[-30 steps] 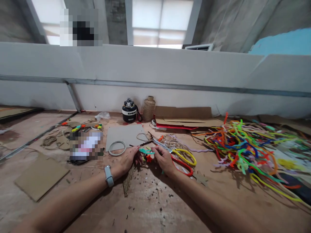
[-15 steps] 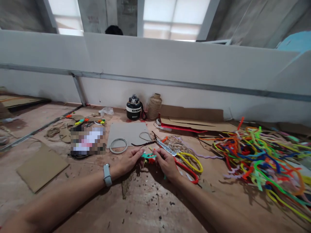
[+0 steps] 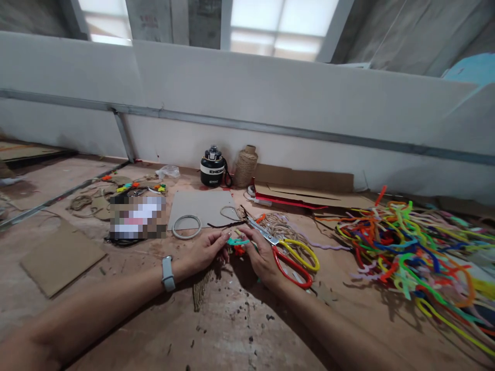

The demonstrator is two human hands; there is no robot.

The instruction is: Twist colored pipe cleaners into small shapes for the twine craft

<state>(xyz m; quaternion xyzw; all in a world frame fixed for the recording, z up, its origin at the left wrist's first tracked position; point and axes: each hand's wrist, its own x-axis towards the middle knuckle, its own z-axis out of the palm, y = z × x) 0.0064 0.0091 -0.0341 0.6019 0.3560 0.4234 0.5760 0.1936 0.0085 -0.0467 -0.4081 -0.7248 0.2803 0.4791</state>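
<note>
Since the earlier frame the teal pipe cleaner point(image 3: 237, 240) has lifted slightly and bowed into an arc between the hands. The left hand point(image 3: 204, 251) pinches its left end with fingertips pressed together; the right hand point(image 3: 261, 255) pinches the other end likewise. It looks light, fuzzy and easily bent, best held near the ends. Just right of the right hand lie scissors point(image 3: 288, 253); farther right, a pile of pipe cleaners point(image 3: 410, 247) on the tabletop point(image 3: 232, 330).

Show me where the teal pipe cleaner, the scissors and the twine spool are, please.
teal pipe cleaner point(image 3: 237, 240), head view, on its curved middle between both hands.
scissors point(image 3: 291, 264), head view, on the red handle loop.
twine spool point(image 3: 246, 169), head view, on its wound body.
</note>
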